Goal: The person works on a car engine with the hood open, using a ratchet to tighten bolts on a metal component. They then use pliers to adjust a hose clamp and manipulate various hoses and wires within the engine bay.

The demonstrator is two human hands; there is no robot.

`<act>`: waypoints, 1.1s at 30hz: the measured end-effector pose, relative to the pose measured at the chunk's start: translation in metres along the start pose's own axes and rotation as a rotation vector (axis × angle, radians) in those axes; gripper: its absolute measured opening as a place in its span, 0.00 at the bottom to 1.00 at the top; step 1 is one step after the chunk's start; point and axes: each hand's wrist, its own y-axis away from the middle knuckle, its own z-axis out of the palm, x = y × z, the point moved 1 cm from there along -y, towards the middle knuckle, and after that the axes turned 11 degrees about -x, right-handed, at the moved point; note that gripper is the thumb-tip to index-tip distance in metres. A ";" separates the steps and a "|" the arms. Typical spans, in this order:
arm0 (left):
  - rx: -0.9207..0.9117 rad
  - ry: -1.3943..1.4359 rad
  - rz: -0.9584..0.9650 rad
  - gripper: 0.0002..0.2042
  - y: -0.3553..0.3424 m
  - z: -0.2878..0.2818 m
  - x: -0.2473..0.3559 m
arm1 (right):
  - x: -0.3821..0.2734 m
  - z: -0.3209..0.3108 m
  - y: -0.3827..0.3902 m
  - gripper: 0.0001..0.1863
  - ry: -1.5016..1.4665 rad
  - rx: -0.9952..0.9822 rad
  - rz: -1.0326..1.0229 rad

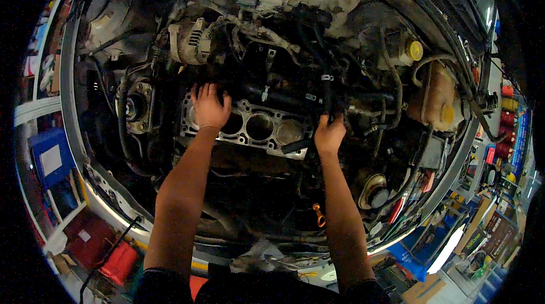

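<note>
Engine block (246, 126) under left hand (211, 109), beside right hand (330, 132).

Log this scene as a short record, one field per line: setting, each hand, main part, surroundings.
Setting: open engine bay
Left hand: fingers spread over the left end of the engine block
Right hand: at the block's right end, by a black hose; grip unclear
Main part: engine block, round bores exposed
Upper right: brownish tank, yellow cap
Below right hand: small orange piece

Dark brown box (503, 231), lettering (499, 222), perhaps partly legible
</note>
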 end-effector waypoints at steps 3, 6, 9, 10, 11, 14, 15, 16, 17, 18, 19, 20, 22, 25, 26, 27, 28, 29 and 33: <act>0.035 -0.041 0.023 0.21 0.001 0.005 -0.004 | 0.007 0.025 0.004 0.19 0.014 -0.026 0.029; 0.029 -0.064 0.014 0.22 0.003 0.009 -0.008 | -0.001 0.033 0.010 0.20 -0.056 -0.006 0.038; 0.032 -0.045 0.016 0.23 0.005 0.008 -0.008 | 0.004 0.030 0.008 0.20 0.026 -0.046 0.011; 0.026 -0.041 0.013 0.23 0.005 0.008 -0.007 | 0.008 0.029 0.006 0.20 0.036 -0.072 0.031; 0.024 -0.039 0.007 0.24 0.004 0.007 -0.008 | 0.008 0.027 0.005 0.20 -0.007 -0.121 0.089; 0.022 -0.040 -0.004 0.23 0.003 0.005 -0.006 | 0.008 0.017 0.005 0.22 -0.098 -0.199 0.197; 0.026 -0.039 -0.005 0.23 0.003 0.005 -0.005 | 0.008 0.014 0.005 0.23 -0.105 -0.180 0.189; 0.029 -0.038 -0.005 0.22 0.002 0.006 -0.005 | 0.008 0.011 0.007 0.24 -0.113 -0.161 0.181; 0.030 -0.051 -0.022 0.22 0.008 0.004 -0.012 | -0.033 -0.011 0.016 0.40 -0.187 -0.266 0.210; 0.001 -0.031 -0.028 0.22 0.005 0.002 -0.006 | -0.026 -0.011 0.017 0.40 -0.119 -0.214 0.188; -0.029 -0.011 -0.034 0.22 0.003 -0.001 0.000 | -0.014 -0.008 0.019 0.39 -0.052 -0.162 0.167; -0.059 0.003 -0.045 0.23 0.002 -0.004 0.001 | -0.010 -0.008 0.021 0.38 -0.011 -0.158 0.164; -0.042 -0.006 -0.048 0.22 0.002 -0.001 0.000 | -0.002 -0.008 0.026 0.34 0.046 -0.196 0.182; 0.036 -0.045 -0.024 0.21 0.005 0.005 -0.007 | 0.003 -0.011 0.032 0.30 0.127 -0.228 0.106; 0.070 -0.058 -0.006 0.20 0.004 0.005 -0.006 | 0.005 -0.012 0.033 0.30 0.161 -0.217 0.062; 0.069 -0.045 -0.006 0.20 0.004 0.006 -0.005 | 0.008 -0.011 0.033 0.30 0.134 -0.252 0.072; 0.067 -0.034 -0.007 0.20 0.004 0.006 -0.005 | 0.011 -0.009 0.033 0.31 0.107 -0.288 0.081; 0.067 -0.020 -0.006 0.20 0.003 0.005 -0.004 | 0.016 -0.008 0.033 0.32 0.080 -0.320 0.092; 0.019 -0.013 -0.013 0.20 0.000 0.003 -0.002 | 0.017 -0.002 0.034 0.31 0.108 -0.271 0.027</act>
